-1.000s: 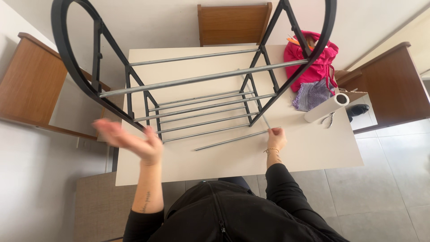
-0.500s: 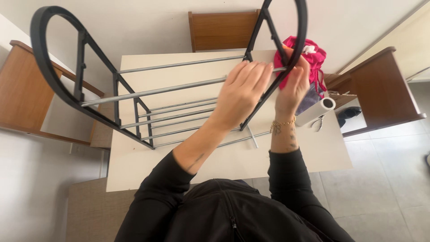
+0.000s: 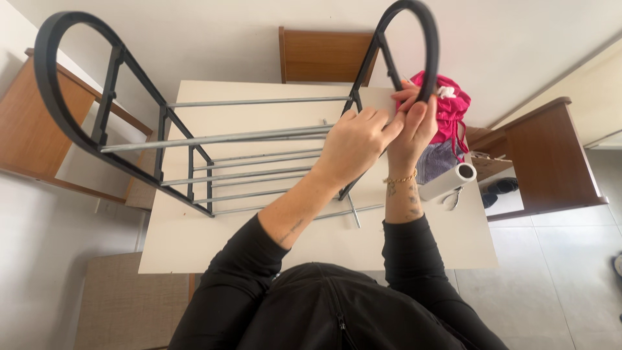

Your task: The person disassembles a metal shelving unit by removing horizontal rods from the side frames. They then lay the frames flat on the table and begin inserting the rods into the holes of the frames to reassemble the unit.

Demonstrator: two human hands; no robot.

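A metal rack stands on the white table (image 3: 194, 246): two black arched end frames joined by silver rods (image 3: 246, 137). Both my hands are up at the right end frame (image 3: 424, 39). My left hand (image 3: 359, 139) wraps its fingers over the frame's lower black bar where the rods meet it. My right hand (image 3: 411, 126) pinches the frame's outer curved edge just beside it. The left end frame (image 3: 55, 97) stands free at the far left. Two loose silver rods (image 3: 353, 210) lie on the table under my forearms.
A pink drawstring bag (image 3: 450, 110) and grey cloth lie at the table's right edge, with a white paper roll (image 3: 447, 181) and small pliers (image 3: 453, 198) next to them. Wooden chairs stand at the back (image 3: 324, 55), left (image 3: 32, 129) and right (image 3: 551, 155).
My left hand has swung from mid-air on the left across to the right end frame. My right hand has risen off the table by the loose rod to the same frame.
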